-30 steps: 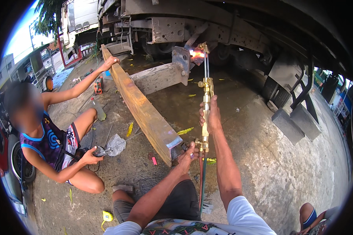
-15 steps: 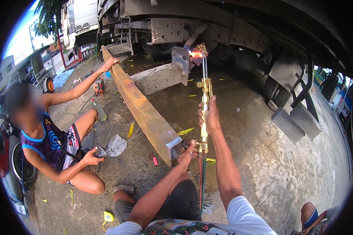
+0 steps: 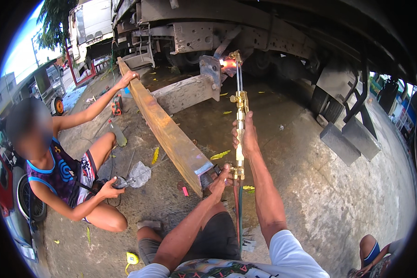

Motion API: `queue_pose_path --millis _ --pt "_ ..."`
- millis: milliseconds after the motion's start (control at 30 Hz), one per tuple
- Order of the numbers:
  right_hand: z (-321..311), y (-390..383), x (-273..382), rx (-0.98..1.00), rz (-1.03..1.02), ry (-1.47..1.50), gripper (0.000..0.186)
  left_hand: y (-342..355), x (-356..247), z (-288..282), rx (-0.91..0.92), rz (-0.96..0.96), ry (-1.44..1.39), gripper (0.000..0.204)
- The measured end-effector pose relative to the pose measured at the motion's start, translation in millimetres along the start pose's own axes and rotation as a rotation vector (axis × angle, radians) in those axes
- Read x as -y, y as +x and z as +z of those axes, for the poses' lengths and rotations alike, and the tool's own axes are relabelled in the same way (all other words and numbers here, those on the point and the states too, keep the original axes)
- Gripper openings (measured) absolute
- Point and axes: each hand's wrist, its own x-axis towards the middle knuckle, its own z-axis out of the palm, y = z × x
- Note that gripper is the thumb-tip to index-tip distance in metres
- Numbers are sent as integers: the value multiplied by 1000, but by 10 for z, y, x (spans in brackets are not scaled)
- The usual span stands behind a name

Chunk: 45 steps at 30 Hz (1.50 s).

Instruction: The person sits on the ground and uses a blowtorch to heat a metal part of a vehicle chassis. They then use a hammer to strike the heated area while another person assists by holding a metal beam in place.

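My right hand [image 3: 249, 136] is wrapped round the brass body of a cutting torch [image 3: 240, 106], held upright with its head pointing away. My left hand [image 3: 221, 181] is closed at the torch's lower end, fingers pinching a valve knob there. Red and green hoses [image 3: 240, 213] hang from the torch base. Beside the torch head, metal glows orange [image 3: 227, 64] behind a bolted steel bracket plate [image 3: 210, 74] under a truck. A grey beam [image 3: 183, 93] extends leftward from that plate. A long rusty steel beam [image 3: 164, 125] slants down to near my left hand.
At left, a crouching person steadies the rusty beam with one hand [image 3: 127, 79] and holds a grey tool in the other. A bottle [image 3: 117, 134], clear plastic [image 3: 140, 174] and yellow tape measure [image 3: 132, 258] lie on the concrete. Grey plates [image 3: 340, 143] hang at right; another person sits lower right.
The view has shifted slightly. Both hands keep their hold on the torch, and its head stays by the glowing metal. The other person's lower hand has moved a little.
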Motion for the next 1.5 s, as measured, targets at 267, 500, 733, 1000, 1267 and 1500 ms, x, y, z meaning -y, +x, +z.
queue_pose_path --millis 267,500,733,1000,1267,1500 --pt "-25 45 -65 2 -13 21 83 79 51 -62 -1 -25 33 73" --pt "-20 32 -44 -34 -26 -1 84 111 62 -58 -10 -12 63 70" --pt "-23 25 -40 -49 -26 -16 83 135 71 -63 3 -17 60 69" --pt "-14 51 -28 -28 -29 -8 83 78 -19 4 -15 -20 42 69" --pt "-48 57 -24 -54 -43 -5 84 174 43 -5 -69 -30 100 62" --pt "-102 56 -7 -117 -51 -28 85 261 97 9 -59 -57 86 57"
